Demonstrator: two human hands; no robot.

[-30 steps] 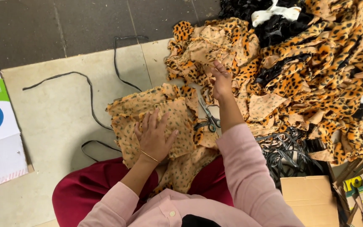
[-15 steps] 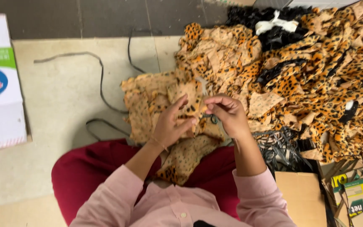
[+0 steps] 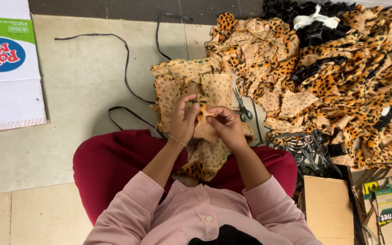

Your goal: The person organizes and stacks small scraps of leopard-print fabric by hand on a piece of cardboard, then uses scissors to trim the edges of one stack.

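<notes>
Both hands now meet over the lap: a second ago the right hand [image 3: 225, 124] reached toward the pile [image 3: 341, 77]. Left hand [image 3: 182, 119] and right pinch one leopard piece [image 3: 201, 113], fingers closed on it. Soft, floppy fabric, irregular cuts; steel scissors [image 3: 242, 109] lie beside on the floor [image 3: 82, 77]

A single head-worn camera looks almost straight down from above the seated person, facing forward over the lap to the tiled floor [image 3: 82, 81]. It sits close: pink sleeves fill the bottom edge, the leopard-print fabric pile [image 3: 341, 77] the upper right, a cardboard box [image 3: 7, 68] the left.
</notes>
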